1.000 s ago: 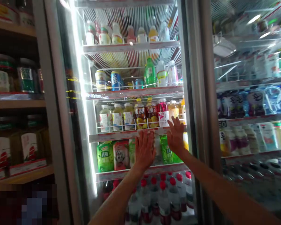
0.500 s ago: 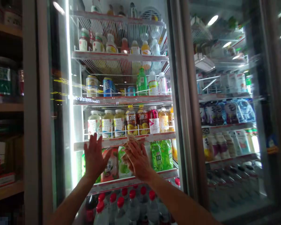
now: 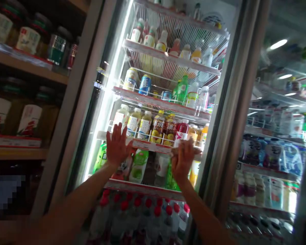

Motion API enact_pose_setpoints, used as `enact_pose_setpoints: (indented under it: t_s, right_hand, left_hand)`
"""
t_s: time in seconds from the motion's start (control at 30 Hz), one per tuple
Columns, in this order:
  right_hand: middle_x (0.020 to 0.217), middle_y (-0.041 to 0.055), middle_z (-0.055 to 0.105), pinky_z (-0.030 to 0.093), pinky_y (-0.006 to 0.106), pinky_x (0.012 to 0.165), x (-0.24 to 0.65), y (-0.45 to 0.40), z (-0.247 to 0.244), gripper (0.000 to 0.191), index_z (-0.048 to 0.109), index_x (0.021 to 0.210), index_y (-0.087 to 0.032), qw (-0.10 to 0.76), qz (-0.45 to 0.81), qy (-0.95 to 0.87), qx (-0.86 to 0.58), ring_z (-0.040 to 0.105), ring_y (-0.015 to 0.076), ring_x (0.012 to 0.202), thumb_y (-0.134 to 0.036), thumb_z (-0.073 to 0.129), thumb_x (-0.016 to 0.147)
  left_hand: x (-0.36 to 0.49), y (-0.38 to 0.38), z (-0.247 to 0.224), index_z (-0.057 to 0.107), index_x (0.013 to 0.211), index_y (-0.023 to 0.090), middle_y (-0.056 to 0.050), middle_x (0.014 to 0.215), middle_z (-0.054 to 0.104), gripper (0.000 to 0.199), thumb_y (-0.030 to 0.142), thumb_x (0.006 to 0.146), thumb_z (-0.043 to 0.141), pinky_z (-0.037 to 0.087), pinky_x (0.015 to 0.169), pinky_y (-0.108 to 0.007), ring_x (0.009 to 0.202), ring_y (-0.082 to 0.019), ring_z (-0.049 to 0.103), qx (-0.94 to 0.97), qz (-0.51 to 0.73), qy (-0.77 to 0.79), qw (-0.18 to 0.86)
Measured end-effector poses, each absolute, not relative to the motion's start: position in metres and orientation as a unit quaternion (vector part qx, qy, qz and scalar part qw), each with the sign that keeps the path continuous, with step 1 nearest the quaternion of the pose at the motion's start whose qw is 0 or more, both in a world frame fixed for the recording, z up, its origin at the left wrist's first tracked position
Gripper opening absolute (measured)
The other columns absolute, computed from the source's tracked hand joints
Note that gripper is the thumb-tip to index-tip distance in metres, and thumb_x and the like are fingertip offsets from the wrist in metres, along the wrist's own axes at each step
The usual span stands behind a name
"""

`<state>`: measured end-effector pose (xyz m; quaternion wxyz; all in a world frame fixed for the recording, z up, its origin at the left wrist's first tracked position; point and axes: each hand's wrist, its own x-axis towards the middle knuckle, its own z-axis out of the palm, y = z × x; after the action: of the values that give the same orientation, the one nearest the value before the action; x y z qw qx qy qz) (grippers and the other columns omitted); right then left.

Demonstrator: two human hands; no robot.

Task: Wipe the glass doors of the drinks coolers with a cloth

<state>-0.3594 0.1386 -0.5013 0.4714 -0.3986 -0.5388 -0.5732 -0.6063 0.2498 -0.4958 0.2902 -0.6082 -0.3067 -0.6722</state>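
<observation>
My left hand [image 3: 117, 146] lies flat with spread fingers against the glass door, in front of the lower shelves of a lit drinks cooler. Under the fingers of my right hand [image 3: 182, 161] is a crumpled, pale brown cloth [image 3: 186, 147], pressed to the glass at the right side of the door. Behind the glass, dark tea bottles with yellow caps [image 3: 158, 127] stand between the hands, a little above them. A green bottle [image 3: 139, 165] shows on the shelf below.
A metal door frame [image 3: 232, 119] runs upright to the right of my right hand, with a second cooler beyond it. At the left, a wooden shelf [image 3: 20, 153] holds large jars. Red-capped bottles [image 3: 148, 217] fill the cooler's bottom.
My right hand and the cloth have moved right across the glass, away from my left hand. The view has tilted and shifted, showing more of the left shelves.
</observation>
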Motion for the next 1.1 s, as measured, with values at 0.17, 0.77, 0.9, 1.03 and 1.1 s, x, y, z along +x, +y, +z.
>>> enact_pose_setpoints:
  t_s: [0.17,0.77,0.9,1.03,1.1]
  right_hand:
    - [0.140,0.0071,0.041,0.022,0.057,0.108,-0.381,0.139,-0.553,0.066,0.025,0.141,-0.028,0.348,-0.520,-0.680,-0.383,0.028,0.0287,0.134,-0.016,0.045,0.079]
    - [0.147,0.0115,0.028,0.023,0.054,0.107,-0.369,0.126,-0.593,0.060,0.029,0.140,-0.021,0.363,-0.548,-0.633,-0.409,0.028,0.0285,0.134,-0.019,0.045,0.082]
    - [0.150,0.0136,0.016,0.025,0.062,0.101,-0.303,0.102,-0.558,0.059,0.036,0.137,-0.020,0.455,-0.582,-0.480,-0.474,0.025,0.0374,0.133,-0.027,0.049,0.080]
    - [0.150,0.0128,0.016,0.029,0.060,0.101,-0.323,0.118,-0.540,0.060,0.032,0.139,-0.020,0.498,-0.573,-0.472,-0.448,0.022,0.0356,0.135,-0.021,0.046,0.080]
    - [0.150,0.0114,0.019,0.029,0.058,0.103,-0.353,0.133,-0.540,0.062,0.027,0.141,-0.021,0.461,-0.568,-0.537,-0.420,0.021,0.0337,0.136,-0.019,0.043,0.081]
  left_hand:
    - [-0.606,0.250,-0.495,0.028,0.139,0.012,-0.016,0.146,0.026,0.060,0.044,0.088,0.036,0.009,0.111,-0.048,0.138,-0.025,0.014,-0.607,-0.669,-0.311,0.295]
    - [-0.606,0.250,-0.496,0.027,0.139,0.015,-0.015,0.147,0.025,0.062,0.046,0.086,0.034,0.009,0.111,-0.048,0.138,-0.025,0.016,-0.614,-0.664,-0.321,0.282]
    - [-0.605,0.250,-0.496,0.029,0.138,0.014,-0.015,0.146,0.026,0.062,0.047,0.087,0.033,0.009,0.111,-0.048,0.138,-0.026,0.015,-0.615,-0.662,-0.322,0.282]
    - [-0.606,0.251,-0.496,0.030,0.138,0.014,-0.015,0.146,0.026,0.062,0.048,0.087,0.033,0.010,0.111,-0.048,0.138,-0.025,0.016,-0.610,-0.663,-0.325,0.287]
    - [-0.606,0.251,-0.496,0.029,0.138,0.015,-0.014,0.146,0.026,0.062,0.048,0.087,0.033,0.010,0.111,-0.047,0.138,-0.025,0.016,-0.610,-0.664,-0.325,0.285]
